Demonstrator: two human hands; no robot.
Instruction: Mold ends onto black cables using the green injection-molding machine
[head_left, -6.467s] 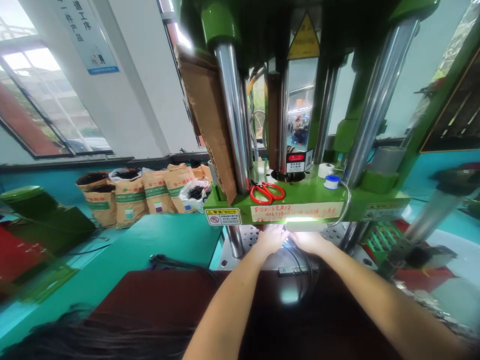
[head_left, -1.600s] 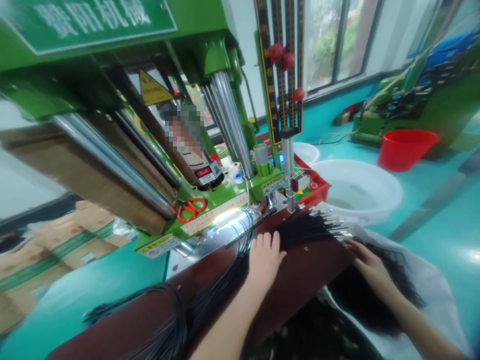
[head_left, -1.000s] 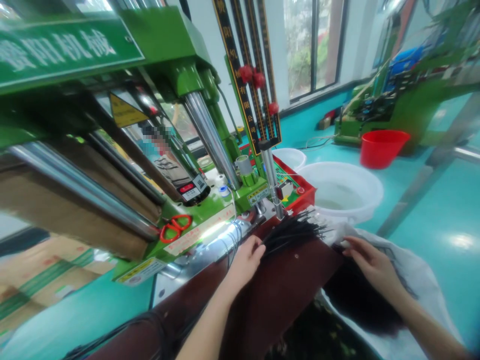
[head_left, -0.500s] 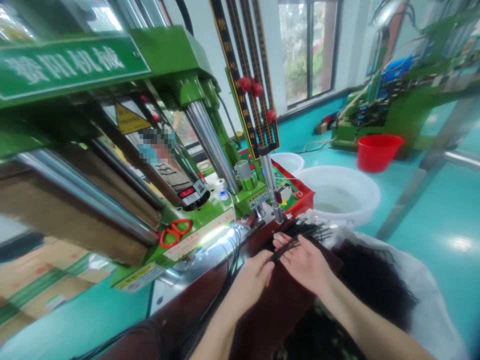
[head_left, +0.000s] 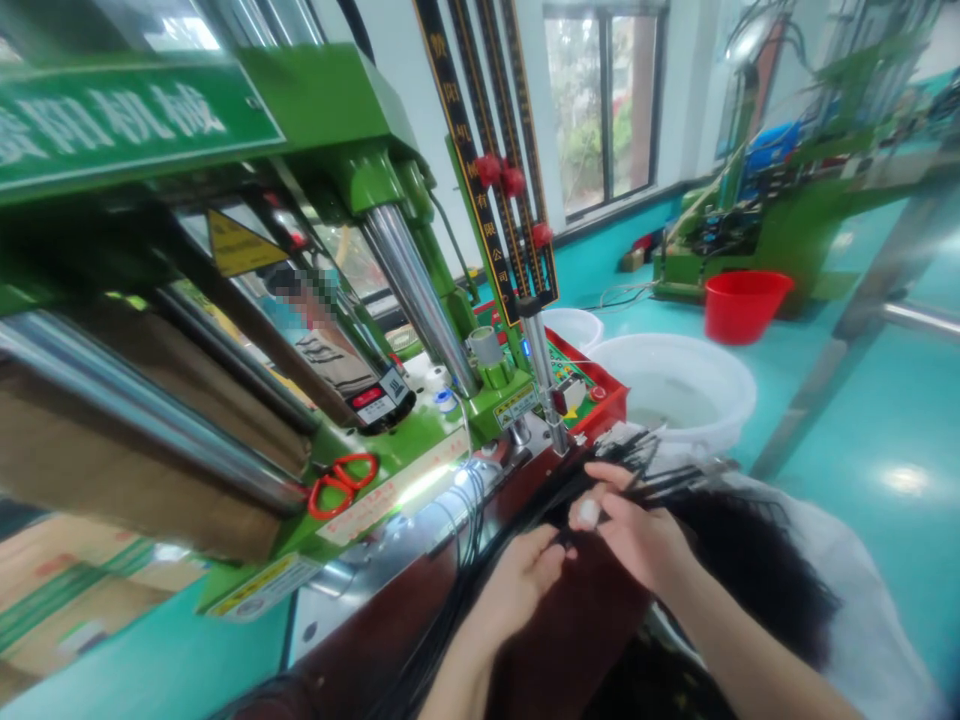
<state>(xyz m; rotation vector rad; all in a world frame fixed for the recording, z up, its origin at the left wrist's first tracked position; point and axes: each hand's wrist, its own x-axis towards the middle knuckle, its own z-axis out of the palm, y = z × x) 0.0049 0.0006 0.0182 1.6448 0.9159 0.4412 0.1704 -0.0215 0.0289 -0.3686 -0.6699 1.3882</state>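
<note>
Over the dark red-brown work surface (head_left: 555, 640), my right hand (head_left: 645, 540) is closed around a bundle of thin black cables (head_left: 675, 482), whose ends stick out to the right past the fingers. A white covering shows on one of its fingertips. My left hand (head_left: 521, 580) pinches the same bundle just to the left, its thumb and fingers pressed together. More black cables (head_left: 480, 555) trail along the surface under and beside my left forearm. How many strands each hand has is hidden by the fingers.
A green press machine (head_left: 315, 100) stands at the left, with red-handled scissors (head_left: 343, 486) on its bed. Its red control box (head_left: 611, 395) sits ahead. At the right are a white sack (head_left: 862, 620) with black strands, a white tub (head_left: 690, 430) and a red bucket (head_left: 742, 315). One person is behind the press.
My right hand has gone from spread beneath the cables to closed around them. Both hands have shifted slightly lower in view, and the camera has turned a little.
</note>
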